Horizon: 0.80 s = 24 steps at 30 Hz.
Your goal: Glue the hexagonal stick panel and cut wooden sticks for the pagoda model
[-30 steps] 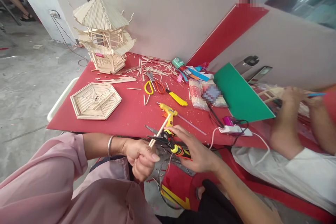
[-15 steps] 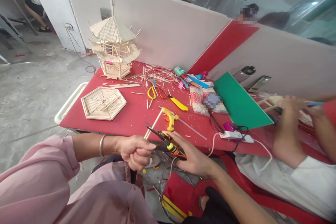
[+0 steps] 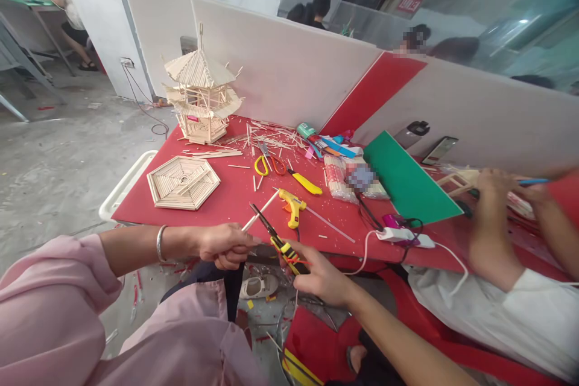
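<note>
Left hand [image 3: 226, 245] pinches the stick [image 3: 261, 210]; right hand [image 3: 322, 277] clasps cutters [image 3: 272, 236], blades seemingly parted beside it; best held steady and square.

Soft, even daylight filled the scene, brightest on the white partition [image 3: 289, 72] and grey floor [image 3: 54, 151]. Shadows under the red table [image 3: 235, 193] were faint. Glare washed the glass [image 3: 520, 30]. The wide lens bent straight edges near the borders. The stick [image 3: 265, 208] in the left hand [image 3: 224, 245] and pliers [image 3: 271, 234] in the right hand [image 3: 323, 274] were sharp; a co-worker's hands [image 3: 491, 184] were smeared by motion.
</note>
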### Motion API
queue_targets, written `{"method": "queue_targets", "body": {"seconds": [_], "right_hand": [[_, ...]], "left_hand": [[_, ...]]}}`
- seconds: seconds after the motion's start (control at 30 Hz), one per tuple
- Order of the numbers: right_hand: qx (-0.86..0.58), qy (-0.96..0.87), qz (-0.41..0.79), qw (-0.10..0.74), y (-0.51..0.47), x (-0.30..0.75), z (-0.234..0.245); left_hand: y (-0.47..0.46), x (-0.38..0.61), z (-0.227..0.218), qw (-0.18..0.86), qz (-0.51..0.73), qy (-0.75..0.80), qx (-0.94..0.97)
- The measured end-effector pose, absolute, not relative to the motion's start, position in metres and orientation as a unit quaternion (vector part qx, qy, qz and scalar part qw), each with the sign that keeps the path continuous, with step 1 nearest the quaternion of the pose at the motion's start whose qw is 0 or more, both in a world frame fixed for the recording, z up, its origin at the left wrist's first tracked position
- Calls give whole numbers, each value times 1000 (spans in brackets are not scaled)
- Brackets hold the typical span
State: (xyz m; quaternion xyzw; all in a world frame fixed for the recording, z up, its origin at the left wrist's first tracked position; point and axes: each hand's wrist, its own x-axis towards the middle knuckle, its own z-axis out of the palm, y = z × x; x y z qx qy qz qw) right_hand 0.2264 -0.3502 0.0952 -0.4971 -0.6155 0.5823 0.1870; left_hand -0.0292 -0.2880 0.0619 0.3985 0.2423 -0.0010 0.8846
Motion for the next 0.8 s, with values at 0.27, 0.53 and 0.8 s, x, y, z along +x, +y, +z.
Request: {"method": "queue_targets", "body": {"seconds": [0.27,0.53,0.8], "right_hand": [[-476,-446,734,191,-347,215,85],[-464,-476,712,226,-335,220,104],[-635,-535,548,106,-283,218,89]], "left_hand": [[-283,-34,63,895,-12,232,380],[-279,-44,53,839,39,332,429],[-234,-97,97,537,128,530,644]]}}
